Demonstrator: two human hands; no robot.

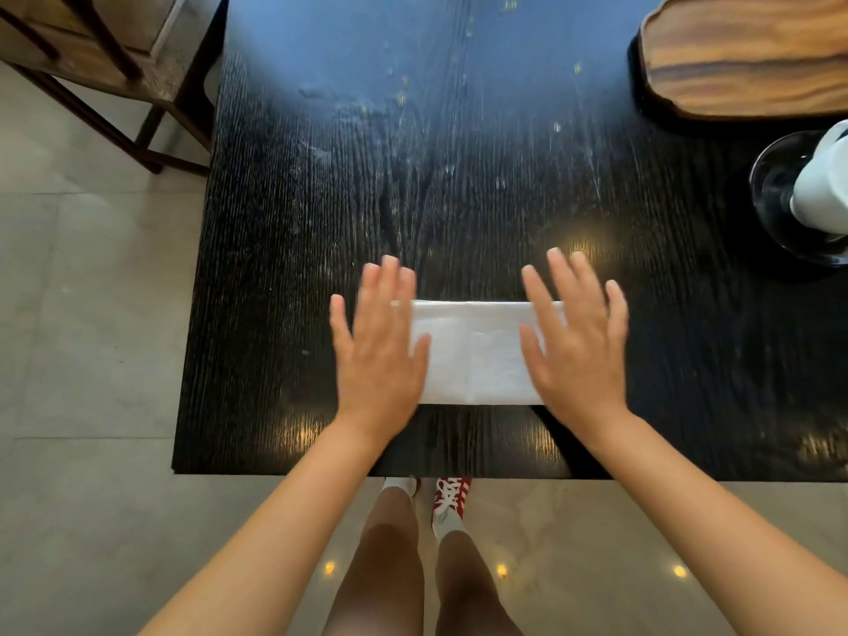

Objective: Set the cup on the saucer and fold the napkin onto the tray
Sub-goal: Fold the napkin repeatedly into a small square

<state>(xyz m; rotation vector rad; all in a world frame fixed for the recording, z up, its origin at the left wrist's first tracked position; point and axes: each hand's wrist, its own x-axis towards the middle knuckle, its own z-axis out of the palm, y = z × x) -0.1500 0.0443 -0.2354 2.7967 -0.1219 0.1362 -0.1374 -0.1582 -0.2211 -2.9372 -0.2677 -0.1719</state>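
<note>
Nearest me, at the middle of the tabletop's (284, 314) near edge, the napkin (477, 355) lies flat as a white folded strip. Its long axis runs left to right, parallel to that edge, with a centre crease crossing it front to back. My left hand (378, 342) covers its left end and my right hand (576, 342) its right end, each grip released, fingers straight and spread; both are blurred, so I cannot tell if the palms press the paper or hover just above it.

I judge the fold is being flattened. To do it well I press evenly outward from the centre crease, keeping the edges aligned.

Farther off, at the right edge, the cup (821, 185) sits on the saucer (775, 195). The tray (752, 62) waits at the far right corner, well apart from the napkin.
</note>
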